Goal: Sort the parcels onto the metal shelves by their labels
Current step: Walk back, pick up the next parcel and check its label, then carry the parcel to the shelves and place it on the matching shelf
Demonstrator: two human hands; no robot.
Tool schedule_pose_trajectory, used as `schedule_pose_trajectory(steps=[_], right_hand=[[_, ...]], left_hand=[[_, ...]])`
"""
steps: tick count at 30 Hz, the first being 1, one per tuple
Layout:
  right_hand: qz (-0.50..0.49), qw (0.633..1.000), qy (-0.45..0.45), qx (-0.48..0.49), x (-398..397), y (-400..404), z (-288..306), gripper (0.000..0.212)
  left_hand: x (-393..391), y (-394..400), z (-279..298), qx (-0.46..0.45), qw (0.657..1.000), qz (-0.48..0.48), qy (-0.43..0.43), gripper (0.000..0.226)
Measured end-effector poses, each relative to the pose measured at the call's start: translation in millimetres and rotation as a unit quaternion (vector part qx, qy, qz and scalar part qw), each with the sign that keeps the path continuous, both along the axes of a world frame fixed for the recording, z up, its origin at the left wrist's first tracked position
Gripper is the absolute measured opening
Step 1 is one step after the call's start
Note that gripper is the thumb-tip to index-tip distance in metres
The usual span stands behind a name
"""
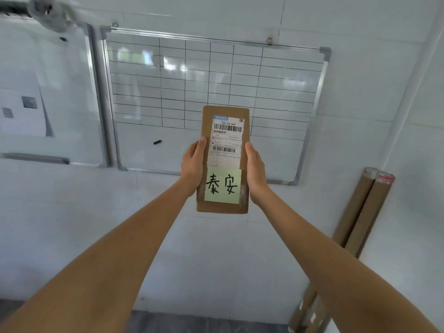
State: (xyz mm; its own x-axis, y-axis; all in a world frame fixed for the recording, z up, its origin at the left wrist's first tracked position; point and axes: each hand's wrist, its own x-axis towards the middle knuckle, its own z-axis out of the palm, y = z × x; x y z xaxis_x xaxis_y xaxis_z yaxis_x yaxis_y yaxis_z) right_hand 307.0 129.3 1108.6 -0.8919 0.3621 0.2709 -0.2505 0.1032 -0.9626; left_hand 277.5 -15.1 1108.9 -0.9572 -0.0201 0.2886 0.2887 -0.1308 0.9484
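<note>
We hold parcel (224, 159) upright before whiteboard (276, 97), left hand (193, 164) and right hand (255, 171) clasping long edges. Sticky note (223, 185) sits low on parcel, under label (225, 140). No shelves seen. Risk, we judge: note peels, parcel missorted.

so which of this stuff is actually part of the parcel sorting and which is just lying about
Part of the job:
parcel, held by left hand and right hand
yellow note
shipping label

Just there:
gridded whiteboard
second whiteboard
cardboard tubes
</note>
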Motion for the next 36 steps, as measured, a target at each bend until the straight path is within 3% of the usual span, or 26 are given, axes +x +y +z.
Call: schedule_pose_trajectory(steps=[5,10,16,19,23,30,34,36], right_hand=[[0.039,0.999,-0.019,-0.026,-5,-41,-11,0.054],[0.112,0.993,-0.028,-0.024,-10,-102,-15,0.054],[0.208,0.978,-0.021,-0.013,-3,-168,-23,0.079],[0.264,0.964,-0.020,-0.022,-1,-189,-30,0.080],[0.333,0.942,-0.035,-0.023,9,-214,-34,0.087],[0.441,0.895,-0.055,-0.021,66,-252,-44,0.074],[0.487,0.871,-0.057,-0.019,107,-271,-49,0.077],[0.506,0.860,-0.059,-0.024,127,-279,-51,0.078]], left_hand=[[3,-45,-7,-0.028,0.999,0.035,-0.026,0.082],[13,-107,-11,-0.041,0.993,0.105,-0.030,0.057],[50,-171,-16,-0.043,0.975,0.212,-0.042,0.059],[76,-187,-11,-0.043,0.964,0.260,-0.036,0.055],[113,-203,-12,-0.049,0.942,0.330,-0.034,0.058],[201,-218,-25,-0.026,0.896,0.439,-0.064,0.067],[252,-224,-28,-0.058,0.869,0.485,-0.074,0.057],[274,-230,-29,-0.060,0.855,0.509,-0.083,0.072]])
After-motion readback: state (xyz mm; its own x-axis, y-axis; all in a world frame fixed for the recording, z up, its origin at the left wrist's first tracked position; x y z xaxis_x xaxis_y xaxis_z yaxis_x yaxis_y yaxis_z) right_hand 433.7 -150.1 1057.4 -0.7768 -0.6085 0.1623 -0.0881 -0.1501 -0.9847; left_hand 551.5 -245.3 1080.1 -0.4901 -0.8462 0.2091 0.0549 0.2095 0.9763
